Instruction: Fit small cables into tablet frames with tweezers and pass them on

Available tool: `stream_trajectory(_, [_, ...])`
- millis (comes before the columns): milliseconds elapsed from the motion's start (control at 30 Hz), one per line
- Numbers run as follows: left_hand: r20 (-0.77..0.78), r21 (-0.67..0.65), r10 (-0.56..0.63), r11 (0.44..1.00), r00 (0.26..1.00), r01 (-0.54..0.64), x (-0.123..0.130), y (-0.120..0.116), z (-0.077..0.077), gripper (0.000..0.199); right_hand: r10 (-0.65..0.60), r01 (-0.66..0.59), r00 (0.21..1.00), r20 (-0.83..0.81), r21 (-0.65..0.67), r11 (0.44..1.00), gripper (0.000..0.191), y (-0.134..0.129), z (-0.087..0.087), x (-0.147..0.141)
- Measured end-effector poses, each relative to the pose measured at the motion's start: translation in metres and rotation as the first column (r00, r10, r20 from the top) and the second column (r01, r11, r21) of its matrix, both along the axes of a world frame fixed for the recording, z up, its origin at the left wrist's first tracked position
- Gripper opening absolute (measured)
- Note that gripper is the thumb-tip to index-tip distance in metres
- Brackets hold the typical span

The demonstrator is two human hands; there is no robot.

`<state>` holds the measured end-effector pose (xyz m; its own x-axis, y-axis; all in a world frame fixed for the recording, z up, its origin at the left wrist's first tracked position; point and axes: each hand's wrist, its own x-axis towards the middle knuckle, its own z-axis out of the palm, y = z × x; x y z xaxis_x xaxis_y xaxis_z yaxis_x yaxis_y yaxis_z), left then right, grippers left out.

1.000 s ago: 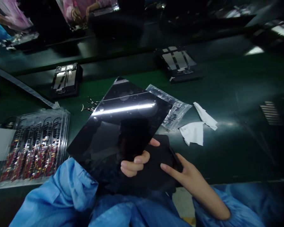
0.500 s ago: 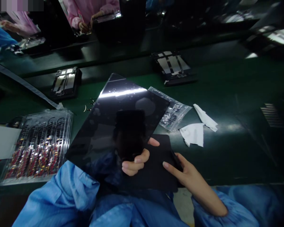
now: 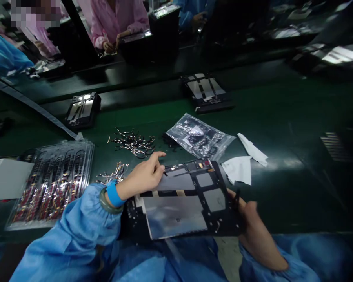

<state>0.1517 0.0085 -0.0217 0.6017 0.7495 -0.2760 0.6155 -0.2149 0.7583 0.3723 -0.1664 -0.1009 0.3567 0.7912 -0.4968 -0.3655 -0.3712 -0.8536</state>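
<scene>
An opened tablet-like device (image 3: 176, 211) lies at the table's front edge, its inner side up, with silver plates and black parts showing. My left hand (image 3: 148, 172) is over its upper left edge, index finger stretched out and the other fingers curled; a blue band is on the wrist. My right hand (image 3: 247, 215) grips the device's right edge, with a small dark item, too blurred to name, near the fingers. Beyond the device are a pile of small dark cables (image 3: 133, 143), a smaller pile of light parts (image 3: 116, 172) and a clear bag of black parts (image 3: 197, 135).
A clear tray of parts (image 3: 51, 184) and a white box (image 3: 11, 178) stand at left. White cloths (image 3: 238, 169) lie to the right. Two device stacks (image 3: 84, 109) (image 3: 206, 92) sit farther back. People in pink and blue work across the table.
The glossy dark panel that my left hand held up is no longer seen, and the device's inner side now faces up. My left hand has moved up and left, uncovering the cable pile.
</scene>
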Motion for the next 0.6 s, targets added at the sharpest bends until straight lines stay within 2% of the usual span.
stream_trajectory(100, [0.019, -0.058, -0.013, 0.998, 1.000, 0.014, 0.003, -0.002, -0.010, 0.043, 0.137, -0.137, 0.981, 0.134, -0.009, 0.990, 0.064, -0.004, 0.003, 0.002])
stream_trajectory(200, [0.065, -0.104, 0.024, 0.994, 0.998, -0.018, 0.001, -0.004, -0.007, 0.043, 0.131, -0.128, 0.982, 0.136, -0.031, 0.991, 0.063, -0.008, 0.014, 0.005])
stream_trajectory(267, [0.139, -0.108, 0.124, 0.988, 0.982, -0.110, -0.006, -0.002, 0.004, 0.039, 0.082, -0.076, 0.992, 0.095, -0.061, 0.995, 0.066, -0.003, 0.030, 0.010])
stream_trajectory(333, [0.276, -0.118, 0.307, 0.951, 0.911, -0.285, -0.018, 0.008, 0.017, 0.035, 0.037, -0.029, 0.996, 0.085, -0.091, 0.995, 0.064, 0.016, 0.051, 0.017])
stream_trajectory(367, [0.358, -0.138, 0.422, 0.906, 0.833, -0.400, -0.026, 0.017, 0.023, 0.031, 0.014, -0.006, 0.994, 0.111, -0.077, 0.997, 0.060, 0.032, 0.060, 0.021])
stream_trajectory(400, [0.427, -0.177, 0.544, 0.833, 0.722, -0.524, -0.035, 0.030, 0.027, 0.027, 0.008, -0.004, 0.989, 0.147, -0.032, 0.999, 0.052, 0.054, 0.069, 0.024])
stream_trajectory(433, [0.468, -0.226, 0.659, 0.733, 0.589, -0.642, -0.045, 0.046, 0.030, 0.025, -0.005, -0.007, 0.981, 0.196, 0.059, 0.998, 0.041, 0.080, 0.075, 0.025])
stream_trajectory(500, [0.443, -0.342, 0.842, 0.476, 0.308, -0.810, -0.067, 0.084, 0.028, 0.023, 0.017, -0.048, 0.978, 0.208, 0.148, 0.988, 0.024, 0.143, 0.081, 0.022])
stream_trajectory(533, [0.399, -0.356, 0.889, 0.378, 0.226, -0.855, -0.078, 0.106, 0.025, 0.023, 0.048, -0.085, 0.976, 0.211, 0.171, 0.982, 0.024, 0.177, 0.081, 0.017])
stream_trajectory(600, [0.364, -0.335, 0.922, 0.261, 0.131, -0.906, -0.099, 0.147, 0.016, 0.026, 0.071, -0.122, 0.967, 0.244, 0.197, 0.973, 0.025, 0.245, 0.075, -0.003])
